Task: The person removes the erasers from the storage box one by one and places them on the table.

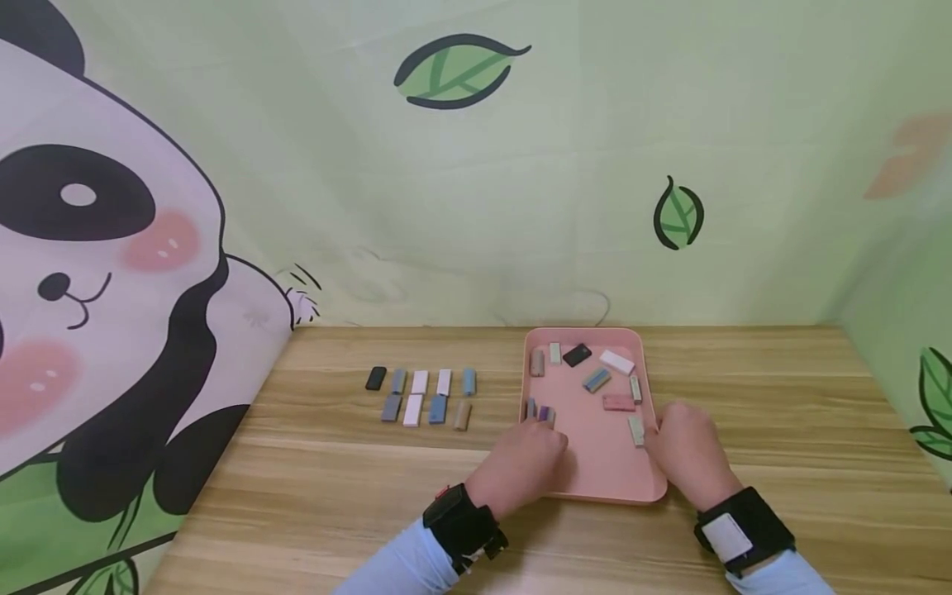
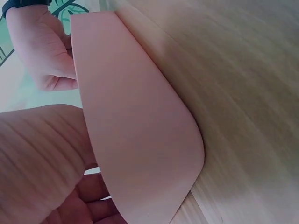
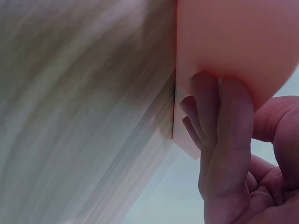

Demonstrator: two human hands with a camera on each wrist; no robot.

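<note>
A pink tray [image 1: 595, 467] lies on the wooden table [image 1: 327, 487] and holds several small coloured blocks [image 1: 597, 379]. My left hand [image 1: 530, 450] grips the tray's near left edge and my right hand [image 1: 675, 440] grips its near right edge. In the right wrist view, my fingers [image 3: 223, 135] press up against the tray's underside [image 3: 233, 37]. The left wrist view shows the tray's underside [image 2: 140, 130], my left hand [image 2: 42, 158] with fingers curled beneath it, and my right hand [image 2: 42, 51] at the far edge.
Two short rows of small blocks [image 1: 421, 394] lie on the table left of the tray. A panda-and-leaf backdrop [image 1: 111, 248] walls in the table at the back and on both sides. Bare wood stretches to the right of the tray [image 1: 803, 413].
</note>
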